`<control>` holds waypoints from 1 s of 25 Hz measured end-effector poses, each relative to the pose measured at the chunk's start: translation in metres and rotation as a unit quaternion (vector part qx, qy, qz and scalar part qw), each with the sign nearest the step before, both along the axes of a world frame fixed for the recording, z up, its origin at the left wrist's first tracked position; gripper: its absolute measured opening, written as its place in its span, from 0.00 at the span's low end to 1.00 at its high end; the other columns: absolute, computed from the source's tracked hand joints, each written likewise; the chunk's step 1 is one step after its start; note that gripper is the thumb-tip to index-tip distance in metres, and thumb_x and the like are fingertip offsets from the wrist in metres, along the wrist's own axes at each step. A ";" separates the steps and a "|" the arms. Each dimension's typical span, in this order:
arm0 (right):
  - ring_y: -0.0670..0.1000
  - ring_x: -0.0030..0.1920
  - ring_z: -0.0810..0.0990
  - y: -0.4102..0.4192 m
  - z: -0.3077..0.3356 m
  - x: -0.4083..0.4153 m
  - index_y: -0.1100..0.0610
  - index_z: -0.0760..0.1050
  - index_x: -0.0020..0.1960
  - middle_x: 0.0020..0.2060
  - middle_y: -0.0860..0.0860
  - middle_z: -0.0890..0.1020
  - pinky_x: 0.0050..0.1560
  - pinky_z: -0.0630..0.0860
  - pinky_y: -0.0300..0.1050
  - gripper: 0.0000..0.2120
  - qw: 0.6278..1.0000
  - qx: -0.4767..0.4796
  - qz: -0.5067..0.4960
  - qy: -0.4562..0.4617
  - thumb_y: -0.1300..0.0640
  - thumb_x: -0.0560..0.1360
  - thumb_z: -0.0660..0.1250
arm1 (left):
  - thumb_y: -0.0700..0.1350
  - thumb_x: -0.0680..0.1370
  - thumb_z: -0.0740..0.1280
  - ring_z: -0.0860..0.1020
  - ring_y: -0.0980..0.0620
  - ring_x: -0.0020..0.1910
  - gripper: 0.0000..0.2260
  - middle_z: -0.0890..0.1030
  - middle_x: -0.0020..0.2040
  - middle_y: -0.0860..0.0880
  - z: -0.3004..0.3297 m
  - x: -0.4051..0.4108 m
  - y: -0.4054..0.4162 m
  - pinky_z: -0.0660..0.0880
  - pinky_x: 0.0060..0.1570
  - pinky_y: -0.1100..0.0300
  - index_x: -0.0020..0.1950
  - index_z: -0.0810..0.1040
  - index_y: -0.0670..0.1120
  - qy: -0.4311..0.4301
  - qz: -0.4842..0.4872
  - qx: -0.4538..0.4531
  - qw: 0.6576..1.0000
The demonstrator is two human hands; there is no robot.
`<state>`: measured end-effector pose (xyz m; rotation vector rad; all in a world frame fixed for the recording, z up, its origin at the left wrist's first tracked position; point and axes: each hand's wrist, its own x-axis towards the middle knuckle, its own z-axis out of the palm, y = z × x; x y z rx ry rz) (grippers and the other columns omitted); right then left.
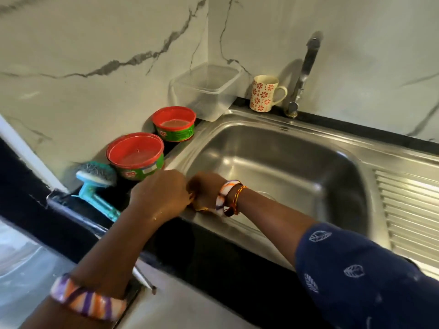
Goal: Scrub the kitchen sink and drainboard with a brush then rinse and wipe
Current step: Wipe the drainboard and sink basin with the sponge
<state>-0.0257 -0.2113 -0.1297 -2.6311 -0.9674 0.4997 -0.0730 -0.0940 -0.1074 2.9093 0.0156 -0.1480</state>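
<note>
Both hands, left (160,194) and right (205,193), are meeting at the sink (273,167) rim; grip unclear, cannot tell; brush (95,184) is lying untouched on the table, light, stiff; taking its handle looks best.

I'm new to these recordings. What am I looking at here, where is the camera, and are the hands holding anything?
One picture, from a camera worn on a person's head, looking down. No robot: two bare hands. The left hand and right hand meet at the near-left corner of the steel sink; what they hold, if anything, is hidden. Left of the sink lie a blue brush and two red tubs. Behind stand a clear box, a flowered mug and the tap.
</note>
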 end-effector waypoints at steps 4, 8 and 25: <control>0.49 0.43 0.77 -0.067 0.005 -0.026 0.54 0.78 0.61 0.51 0.55 0.84 0.40 0.73 0.39 0.25 0.997 0.009 -0.018 0.070 0.71 0.69 0.60 | 0.45 0.76 0.61 0.77 0.48 0.50 0.07 0.79 0.49 0.50 0.000 -0.043 -0.029 0.73 0.46 0.54 0.49 0.78 0.50 -0.005 -0.035 -0.007 0.999; 0.47 0.49 0.82 -0.154 0.002 -0.084 0.54 0.83 0.52 0.49 0.53 0.85 0.54 0.78 0.44 0.19 0.992 0.081 -0.095 0.012 0.70 0.68 0.62 | 0.43 0.76 0.60 0.77 0.50 0.49 0.09 0.80 0.50 0.51 0.001 -0.066 -0.079 0.74 0.51 0.54 0.47 0.80 0.51 -0.021 -0.128 -0.038 0.991; 0.55 0.51 0.81 -0.348 0.028 -0.223 0.51 0.83 0.52 0.49 0.53 0.84 0.52 0.78 0.44 0.20 0.939 -0.116 -0.321 -0.033 0.66 0.71 0.58 | 0.43 0.77 0.60 0.77 0.47 0.54 0.11 0.79 0.56 0.47 0.008 -0.100 -0.238 0.70 0.47 0.59 0.55 0.79 0.47 0.015 -0.373 0.178 0.911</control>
